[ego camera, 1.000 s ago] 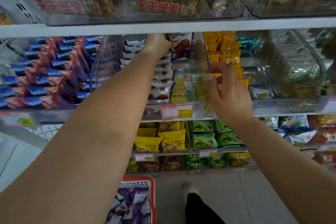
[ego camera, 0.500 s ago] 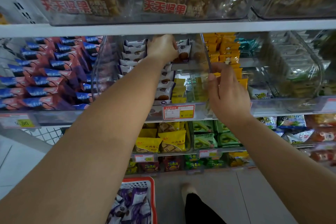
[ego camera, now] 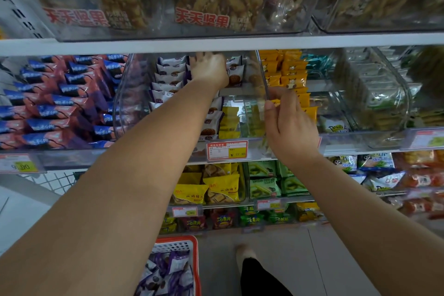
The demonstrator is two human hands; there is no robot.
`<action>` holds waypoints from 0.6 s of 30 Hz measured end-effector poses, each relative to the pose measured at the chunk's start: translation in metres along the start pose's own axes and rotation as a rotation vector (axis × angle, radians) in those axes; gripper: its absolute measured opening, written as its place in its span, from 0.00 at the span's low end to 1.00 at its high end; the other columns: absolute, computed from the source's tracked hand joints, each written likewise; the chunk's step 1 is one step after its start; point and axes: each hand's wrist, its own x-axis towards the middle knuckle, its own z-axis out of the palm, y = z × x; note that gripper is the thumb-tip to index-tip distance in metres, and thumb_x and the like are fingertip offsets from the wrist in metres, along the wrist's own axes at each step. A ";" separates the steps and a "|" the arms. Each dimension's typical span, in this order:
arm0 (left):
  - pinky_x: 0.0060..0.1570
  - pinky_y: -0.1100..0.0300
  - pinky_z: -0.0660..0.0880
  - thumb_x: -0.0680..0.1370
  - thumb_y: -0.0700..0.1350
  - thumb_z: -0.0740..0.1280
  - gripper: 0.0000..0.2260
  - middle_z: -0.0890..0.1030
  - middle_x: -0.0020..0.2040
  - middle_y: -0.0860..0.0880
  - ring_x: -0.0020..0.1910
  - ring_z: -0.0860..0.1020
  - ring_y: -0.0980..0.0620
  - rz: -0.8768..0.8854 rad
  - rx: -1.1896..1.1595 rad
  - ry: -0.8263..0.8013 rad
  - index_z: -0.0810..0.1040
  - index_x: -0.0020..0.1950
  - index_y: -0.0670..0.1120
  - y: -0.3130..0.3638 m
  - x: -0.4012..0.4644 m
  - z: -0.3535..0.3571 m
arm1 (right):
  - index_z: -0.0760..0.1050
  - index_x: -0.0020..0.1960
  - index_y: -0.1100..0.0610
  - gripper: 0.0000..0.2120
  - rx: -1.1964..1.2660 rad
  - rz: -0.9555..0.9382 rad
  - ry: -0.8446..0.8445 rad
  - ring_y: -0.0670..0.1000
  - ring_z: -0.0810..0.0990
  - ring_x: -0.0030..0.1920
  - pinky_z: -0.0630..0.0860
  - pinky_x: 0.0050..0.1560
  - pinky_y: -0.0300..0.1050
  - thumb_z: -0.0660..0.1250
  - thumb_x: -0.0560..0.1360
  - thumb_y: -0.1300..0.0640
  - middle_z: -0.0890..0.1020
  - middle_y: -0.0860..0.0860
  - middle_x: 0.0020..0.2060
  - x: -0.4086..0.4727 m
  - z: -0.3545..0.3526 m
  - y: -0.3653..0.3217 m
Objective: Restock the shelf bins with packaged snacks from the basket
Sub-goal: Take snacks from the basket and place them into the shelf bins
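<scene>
Snack packets (ego camera: 171,74), white with a brown biscuit printed on them, stand in rows inside a clear bin (ego camera: 134,103) on the middle shelf (ego camera: 216,43); the left hand (ego camera: 210,71) reaches deep into this bin, fingers curled over packets at the back, though whether it grips one cannot be told. The right hand (ego camera: 289,125) rests on the bin's right wall, thumb and fingers pinching its clear edge. Below, a red basket (ego camera: 195,269) on the floor (ego camera: 276,259) holds more purple-and-white packets (ego camera: 165,274); blue-and-red packets (ego camera: 52,106) fill the neighbouring bin to the left.
</scene>
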 end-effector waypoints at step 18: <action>0.56 0.56 0.72 0.79 0.48 0.66 0.08 0.80 0.54 0.52 0.53 0.76 0.53 0.078 -0.477 0.105 0.80 0.56 0.49 -0.039 -0.076 -0.040 | 0.68 0.69 0.65 0.20 0.117 -0.056 0.081 0.58 0.70 0.66 0.70 0.63 0.50 0.58 0.81 0.56 0.72 0.60 0.65 -0.011 -0.005 -0.008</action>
